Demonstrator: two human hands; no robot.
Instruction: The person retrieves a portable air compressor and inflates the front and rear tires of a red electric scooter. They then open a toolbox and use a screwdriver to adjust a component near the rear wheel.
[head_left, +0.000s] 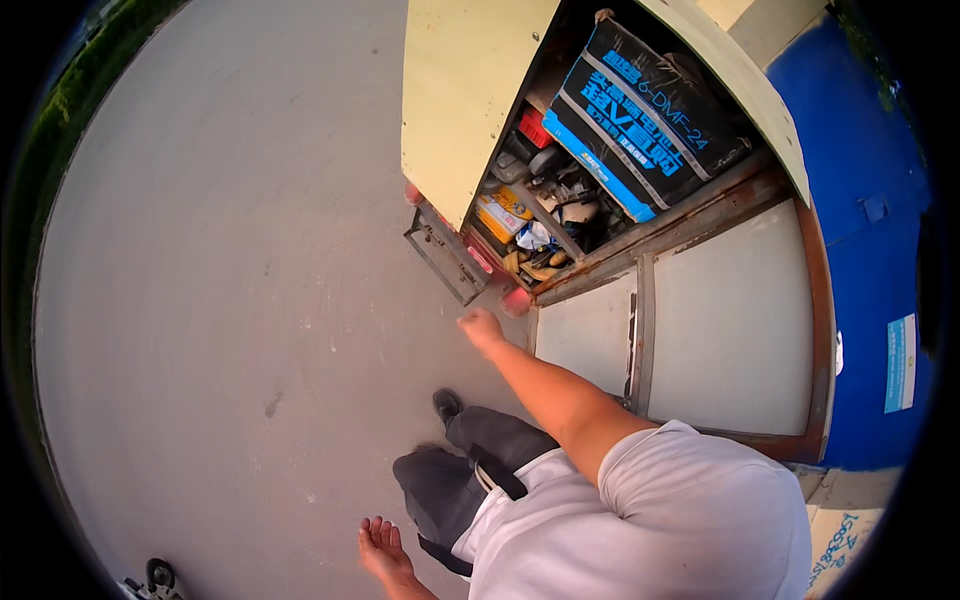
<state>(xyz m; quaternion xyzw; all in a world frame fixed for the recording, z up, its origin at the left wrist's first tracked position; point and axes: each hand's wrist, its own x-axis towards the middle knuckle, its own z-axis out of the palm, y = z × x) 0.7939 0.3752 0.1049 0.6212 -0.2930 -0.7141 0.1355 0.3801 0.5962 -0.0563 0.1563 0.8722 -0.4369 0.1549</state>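
Observation:
My left hand (381, 547) hangs at the lower left beside my dark trousers (435, 490). Its fingers are apart and nothing is in it. My right hand (482, 328) is stretched forward, its fingers curled in, slightly blurred; no object shows in it. It is nearest to a round red lamp (515, 302) at the corner of a cream box body with open panels, without visibly touching it. Inside that body, a black and blue cardboard box (650, 115) sits tilted above a jumble of tools and parts (575, 205). A yellow and white package (503, 217) lies among them.
A rusty metal frame (447, 255) juts out low beside the lamp. The cream panel (470, 90) stands out over grey pavement (220, 280). Pale lower panels (730, 310) run along my right, with a blue wall (860, 240) beyond. A wheeled thing (158, 575) is partly visible at lower left.

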